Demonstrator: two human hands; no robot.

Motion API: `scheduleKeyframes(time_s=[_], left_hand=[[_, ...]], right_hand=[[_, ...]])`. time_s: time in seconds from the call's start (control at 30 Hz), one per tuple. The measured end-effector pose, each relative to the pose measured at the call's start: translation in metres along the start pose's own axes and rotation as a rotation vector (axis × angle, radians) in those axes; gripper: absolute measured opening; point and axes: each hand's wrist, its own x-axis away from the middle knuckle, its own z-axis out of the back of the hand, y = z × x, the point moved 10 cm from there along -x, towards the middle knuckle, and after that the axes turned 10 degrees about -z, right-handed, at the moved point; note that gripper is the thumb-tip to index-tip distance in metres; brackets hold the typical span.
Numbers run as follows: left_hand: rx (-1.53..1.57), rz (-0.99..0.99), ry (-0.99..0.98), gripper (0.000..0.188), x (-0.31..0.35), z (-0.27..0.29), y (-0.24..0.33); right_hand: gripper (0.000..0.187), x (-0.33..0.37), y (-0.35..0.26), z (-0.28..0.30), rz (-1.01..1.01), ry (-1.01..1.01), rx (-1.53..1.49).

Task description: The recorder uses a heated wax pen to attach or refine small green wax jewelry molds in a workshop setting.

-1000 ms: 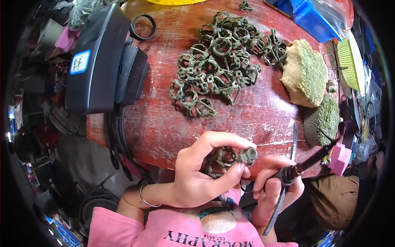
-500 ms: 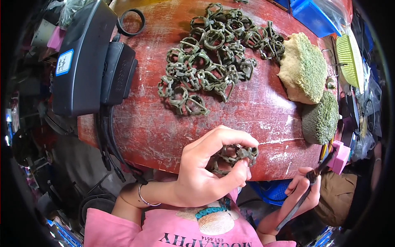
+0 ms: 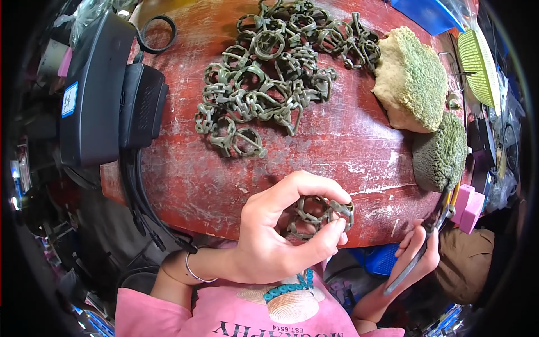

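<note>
In front of my chest my left hand (image 3: pixel 281 236) is closed, pinching a small cluster of grey-green rings (image 3: pixel 314 212) between thumb and fingertips. The rings sit just over the table's near edge. At the lower right my right hand (image 3: pixel 418 253) is wrapped round a slim dark hand tool with a metal head, seemingly pliers (image 3: pixel 401 278); its tip is beside a pink block (image 3: pixel 469 208). Farther up the table lies a pile of similar grey-green rings and chain-link pieces (image 3: pixel 269 84).
The red worn tabletop (image 3: pixel 185 185) carries a dark grey box-shaped device (image 3: pixel 95 95) with cables (image 3: pixel 140 191) on the left. Two rough green-topped blocks (image 3: pixel 412 78) stand at the right. Beyond them are a blue bin (image 3: pixel 426 14) and a yellow-green basket (image 3: pixel 477 67).
My left hand has turned the ring cluster a little, so its round openings show more plainly. The pliers' head in my right hand has come into clearer view. The whole view has shifted slightly.
</note>
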Motion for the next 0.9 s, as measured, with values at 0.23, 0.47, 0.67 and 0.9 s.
scheduleKeyframes(time_s=[0.23,0.47,0.67,0.9], left_hand=[[-0.001,0.042,-0.126,0.023,-0.003,-0.007,0.001],[0.089,0.126,-0.093,0.022,-0.003,-0.004,-0.004],[0.103,0.128,-0.095,0.023,-0.005,-0.005,-0.005],[0.096,0.115,-0.098,0.023,-0.005,-0.003,-0.005]], right_hand=[[0.057,0.048,-0.018,-0.03,0.268,-0.269,-0.061],[0.064,0.052,-0.042,-0.049,0.315,-0.35,0.002],[0.052,0.051,-0.043,-0.049,0.286,-0.407,0.022],[0.053,0.051,-0.044,-0.05,0.272,-0.395,0.012]])
